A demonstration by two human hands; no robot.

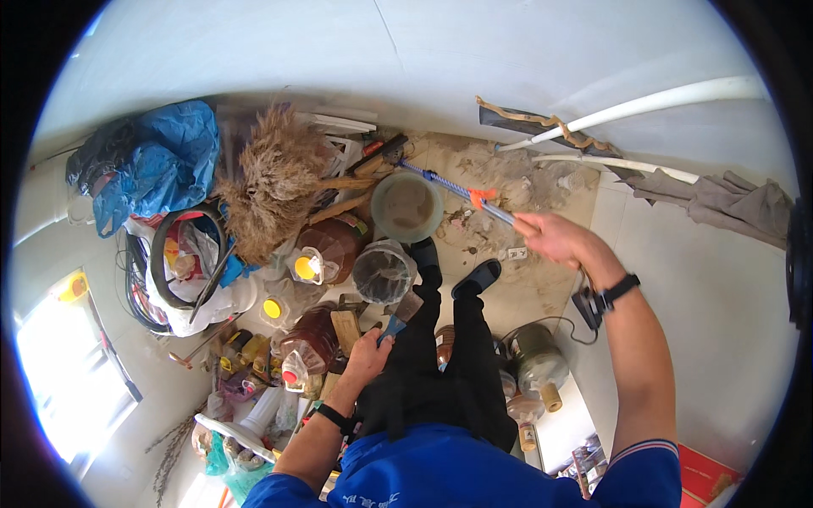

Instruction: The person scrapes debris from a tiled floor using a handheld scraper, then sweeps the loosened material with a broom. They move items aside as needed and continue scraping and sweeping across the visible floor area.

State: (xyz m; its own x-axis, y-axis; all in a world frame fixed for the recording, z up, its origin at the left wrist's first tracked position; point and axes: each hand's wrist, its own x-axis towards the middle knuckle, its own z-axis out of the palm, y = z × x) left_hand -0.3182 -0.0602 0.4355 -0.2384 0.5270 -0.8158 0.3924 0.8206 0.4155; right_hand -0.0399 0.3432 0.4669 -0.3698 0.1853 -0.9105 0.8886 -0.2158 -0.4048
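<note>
My left hand (367, 357) grips the blue handle of a putty knife (394, 325), its flat blade pointing up and right over my thigh. My right hand (557, 238) is closed around a long blue-and-white patterned pole (448, 183), with an orange tie partway along it. The pole slants away to the upper left, past the rim of a pale translucent bucket (439, 213); what its far end bears is unclear. Something brownish covers the bucket's bottom. Nearer me stands a waste bin (357, 274) with a clear liner. Dirt and scraps (483, 168) are scattered over the tiled floor.
Big jugs of dark liquid (336, 244), dried reed plumes (273, 171) and a blue plastic bag (171, 152) crowd the left. White pipes (654, 105) and a grey cloth (740, 203) are at right. A glass jar (537, 359) stands near my legs.
</note>
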